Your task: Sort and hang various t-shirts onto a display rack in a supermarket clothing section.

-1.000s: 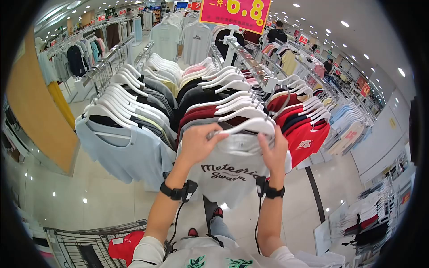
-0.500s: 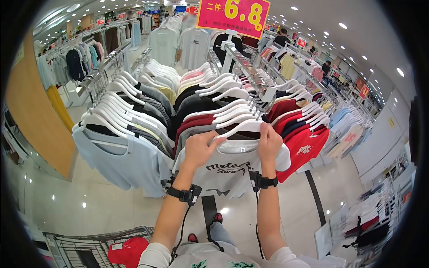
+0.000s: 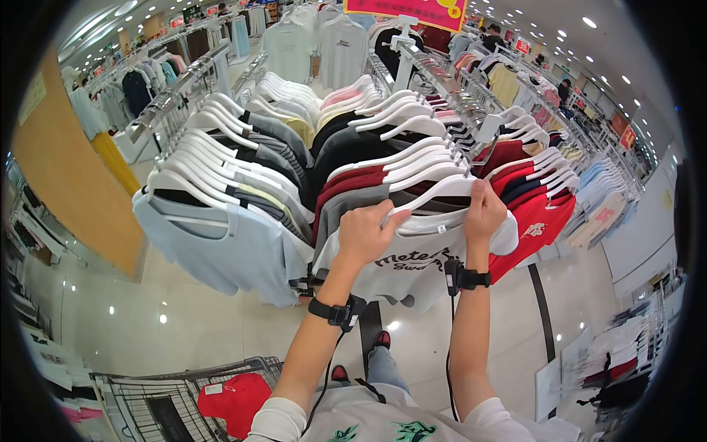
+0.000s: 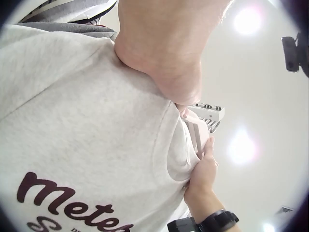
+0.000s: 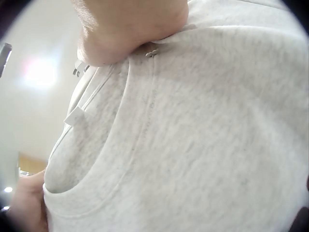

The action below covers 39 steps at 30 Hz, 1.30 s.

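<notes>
clothing-shop floor (image 3: 221, 335) below. left hand (image 3: 366, 234), right hand (image 3: 484, 212): both pinching lettered t-shirt (image 3: 414, 274) on hanger (image 3: 440, 190). uneven pull could stretch neckline (image 5: 137, 104).

Head view: worn on the head, facing forward and down, farthest back of the three; it takes in the clothes rack (image 3: 434, 72), the floor (image 3: 221, 339) and both wrist cameras (a bent, wide picture with dark corners).
Left wrist view: from under the left hand (image 3: 366, 232), very close to the grey T-shirt (image 3: 420, 250), tilted up towards the ceiling lights (image 4: 242, 146).
Right wrist view: likewise close and tilted up, the right hand (image 3: 484, 210) across its top.
Lettering (image 3: 412, 259): shared by head and left wrist views.
Neckline (image 5: 104, 166): in all three, with both hands.
</notes>
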Tool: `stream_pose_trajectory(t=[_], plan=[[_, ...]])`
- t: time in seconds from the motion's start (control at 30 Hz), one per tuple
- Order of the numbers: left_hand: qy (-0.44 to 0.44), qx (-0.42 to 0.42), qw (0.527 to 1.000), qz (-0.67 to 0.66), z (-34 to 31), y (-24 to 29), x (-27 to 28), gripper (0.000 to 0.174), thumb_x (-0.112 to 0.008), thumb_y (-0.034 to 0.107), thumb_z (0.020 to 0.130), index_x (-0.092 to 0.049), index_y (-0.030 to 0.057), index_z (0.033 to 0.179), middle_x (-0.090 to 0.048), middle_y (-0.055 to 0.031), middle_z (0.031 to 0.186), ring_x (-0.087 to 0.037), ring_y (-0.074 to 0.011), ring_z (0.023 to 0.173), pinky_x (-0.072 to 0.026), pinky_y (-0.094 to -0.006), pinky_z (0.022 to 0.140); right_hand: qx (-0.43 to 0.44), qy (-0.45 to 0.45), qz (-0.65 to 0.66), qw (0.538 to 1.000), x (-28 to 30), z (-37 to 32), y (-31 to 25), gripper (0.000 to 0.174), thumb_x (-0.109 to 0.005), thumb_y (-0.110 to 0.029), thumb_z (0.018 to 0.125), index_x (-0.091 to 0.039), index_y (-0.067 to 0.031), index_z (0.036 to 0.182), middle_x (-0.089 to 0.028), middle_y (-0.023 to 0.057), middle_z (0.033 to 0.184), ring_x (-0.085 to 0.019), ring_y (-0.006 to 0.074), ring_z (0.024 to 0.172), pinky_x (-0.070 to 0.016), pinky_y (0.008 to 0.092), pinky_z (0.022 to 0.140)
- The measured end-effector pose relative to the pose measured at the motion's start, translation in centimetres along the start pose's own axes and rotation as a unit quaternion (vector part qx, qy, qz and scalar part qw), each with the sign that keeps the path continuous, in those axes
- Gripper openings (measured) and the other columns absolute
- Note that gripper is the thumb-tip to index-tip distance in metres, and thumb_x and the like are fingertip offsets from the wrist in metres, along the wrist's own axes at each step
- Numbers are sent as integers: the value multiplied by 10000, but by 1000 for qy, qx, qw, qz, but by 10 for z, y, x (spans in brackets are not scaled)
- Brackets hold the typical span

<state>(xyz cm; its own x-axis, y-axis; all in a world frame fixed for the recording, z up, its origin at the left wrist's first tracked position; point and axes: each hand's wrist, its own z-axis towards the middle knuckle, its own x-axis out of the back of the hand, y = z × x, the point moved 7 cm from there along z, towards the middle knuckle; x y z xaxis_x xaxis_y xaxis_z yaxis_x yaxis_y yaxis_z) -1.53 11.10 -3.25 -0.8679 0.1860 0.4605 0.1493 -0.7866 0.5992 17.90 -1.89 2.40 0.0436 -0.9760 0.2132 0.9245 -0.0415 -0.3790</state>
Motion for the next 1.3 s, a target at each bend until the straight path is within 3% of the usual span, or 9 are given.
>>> stream_pose_trajectory(t=[0.33,0.8,1.0,1.3], plan=[[43,-3,999,-20,-1,-8,-8,460,-663,467,905,-575,66,698,-519,-140,545,-518,-368,502,-380,-419,485,35,10,34,999,-7,3,5,471,-531,-323,1031,-454,-10,687,-369,138,584,-367,258,499,-317,355,487],[11,-10,1000,11,6,-10,-10,481,-629,496,922,-579,76,693,-545,-117,533,-553,-348,486,-408,-432,466,31,11,43,999,-11,3,13,482,-538,-323,1028,-421,-10,681,-323,123,571,-320,221,501,-294,352,483],[32,8,999,-13,1,-11,-12,467,-665,473,903,-567,67,694,-520,-130,543,-521,-355,492,-378,-424,476,37,1,46,998,-13,4,19,486,-538,-326,1026,-417,-8,680,-318,124,568,-309,227,503,-283,354,480],[82,-12,996,-11,-6,-6,-6,426,-682,432,902,-566,78,695,-531,-105,543,-517,-322,470,-389,-406,457,13,-10,61,998,-13,3,16,475,-495,-308,1048,-444,7,696,-321,73,578,-310,154,533,-280,325,489]])
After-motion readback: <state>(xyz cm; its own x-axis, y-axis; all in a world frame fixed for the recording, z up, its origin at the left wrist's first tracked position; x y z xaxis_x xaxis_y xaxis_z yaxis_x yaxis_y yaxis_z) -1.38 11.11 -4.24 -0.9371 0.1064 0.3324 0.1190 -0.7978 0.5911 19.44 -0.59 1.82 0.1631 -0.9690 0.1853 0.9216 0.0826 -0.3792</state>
